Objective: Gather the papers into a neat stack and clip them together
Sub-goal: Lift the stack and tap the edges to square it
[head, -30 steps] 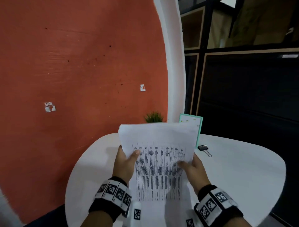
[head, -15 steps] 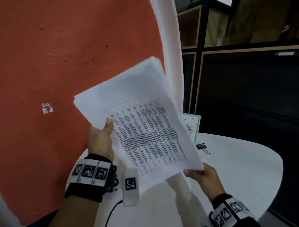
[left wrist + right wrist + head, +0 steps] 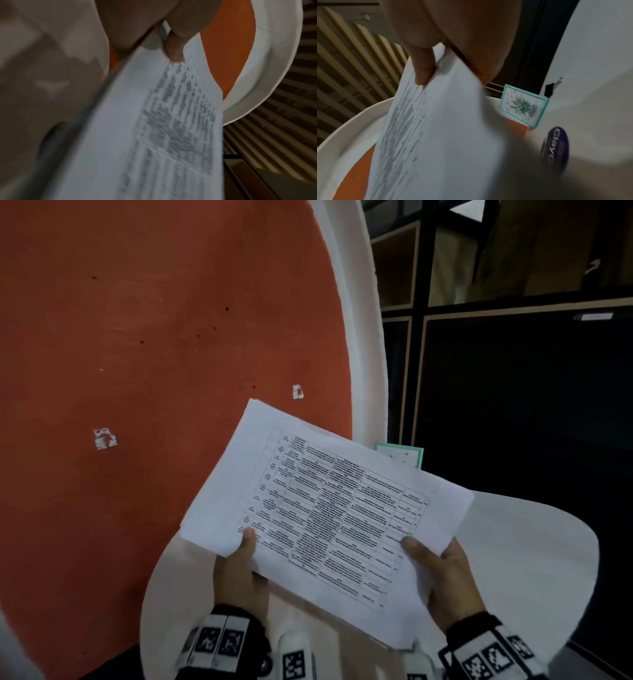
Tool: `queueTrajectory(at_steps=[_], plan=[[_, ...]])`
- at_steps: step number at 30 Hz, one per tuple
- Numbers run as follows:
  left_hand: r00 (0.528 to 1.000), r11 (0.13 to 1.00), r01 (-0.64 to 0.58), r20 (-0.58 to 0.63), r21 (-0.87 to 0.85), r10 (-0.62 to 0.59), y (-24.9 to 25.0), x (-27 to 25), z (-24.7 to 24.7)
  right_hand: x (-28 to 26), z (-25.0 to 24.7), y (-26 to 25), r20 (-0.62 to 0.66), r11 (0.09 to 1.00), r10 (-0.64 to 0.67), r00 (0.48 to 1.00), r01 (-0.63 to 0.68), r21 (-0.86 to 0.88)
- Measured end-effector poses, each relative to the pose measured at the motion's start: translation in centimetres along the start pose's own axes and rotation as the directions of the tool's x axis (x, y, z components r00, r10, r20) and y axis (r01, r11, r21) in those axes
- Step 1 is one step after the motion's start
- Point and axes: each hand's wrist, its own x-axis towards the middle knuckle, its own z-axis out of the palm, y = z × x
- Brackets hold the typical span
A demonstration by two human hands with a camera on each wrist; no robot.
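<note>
A stack of white papers (image 3: 329, 518) with a printed table on the top sheet is held in the air above the white table (image 3: 534, 559), turned sideways and tilted. My left hand (image 3: 239, 570) pinches its near left edge, thumb on top. My right hand (image 3: 445, 577) grips the near right edge, thumb on top. The left wrist view shows the papers (image 3: 154, 128) under my thumb (image 3: 175, 44). The right wrist view shows the papers (image 3: 436, 128) pinched the same way and a black binder clip (image 3: 552, 88) lying on the table; the head view hides it behind the papers.
A small teal-framed picture (image 3: 406, 455) stands at the table's far edge, also the teal-framed picture (image 3: 523, 105) in the right wrist view. A round dark blue sticker (image 3: 556, 148) is on the tabletop. An orange wall (image 3: 154, 371) is to the left, dark shelving (image 3: 513, 405) behind.
The stack swung from upright in both hands, up and left, then down to a sideways, flatter position. My right hand took hold of its near right edge again.
</note>
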Motion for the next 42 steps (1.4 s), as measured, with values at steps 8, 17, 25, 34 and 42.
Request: queueTrajectory(at_steps=[8, 17, 25, 34, 42], plan=[[0.945, 0.998, -0.041, 0.327, 0.052, 0.021, 6.5, 2.3, -4.1, 2.6, -2.3, -6.0, 0.022, 0.969, -0.076, 0.997, 0.079, -0.232], [0.949, 0.887, -0.281, 0.247, 0.366, 0.198, 2.3, -0.6, -2.7, 0.9, -2.1, -3.5, 0.028, 0.892, -0.128, 0.991, 0.128, -0.434], [0.969, 0.849, -0.214, 0.218, 0.484, 0.119, -0.5, 0.0, -5.5, -1.7, -3.7, -0.9, -0.054, 0.870, -0.067, 0.996, 0.031, -0.492], [0.969, 0.838, -0.195, 0.234, 0.510, 0.083, -1.9, -0.6, -6.1, -2.7, -5.5, 1.1, -0.200, 0.872, 0.082, 0.976, -0.167, -0.460], [0.969, 0.853, -0.202, 0.225, 0.481, 0.103, -2.5, -0.4, -5.9, -2.5, -5.9, 1.7, -0.273, 0.826, 0.114, 0.955, -0.244, -0.508]])
